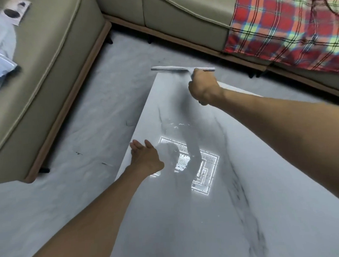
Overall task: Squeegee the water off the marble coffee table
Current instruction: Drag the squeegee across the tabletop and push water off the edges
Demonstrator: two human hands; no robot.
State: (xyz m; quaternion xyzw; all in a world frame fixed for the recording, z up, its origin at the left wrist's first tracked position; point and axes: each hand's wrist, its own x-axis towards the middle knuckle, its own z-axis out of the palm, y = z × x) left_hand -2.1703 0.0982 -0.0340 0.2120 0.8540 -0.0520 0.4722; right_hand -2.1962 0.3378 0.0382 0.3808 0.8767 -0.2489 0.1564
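The right hand (202, 87) has its grip closed round the squeegee (171, 68), whose blade juts left at the table's (190, 235) far edge. The left hand (144, 157) lies flat.

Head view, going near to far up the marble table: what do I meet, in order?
Left hand on the marble table → right hand → squeegee it grips, at the far edge → beige sofa.

squeegee (173, 68) handle — hidden inside right grip (202, 87) | table (275, 181) — cut off below
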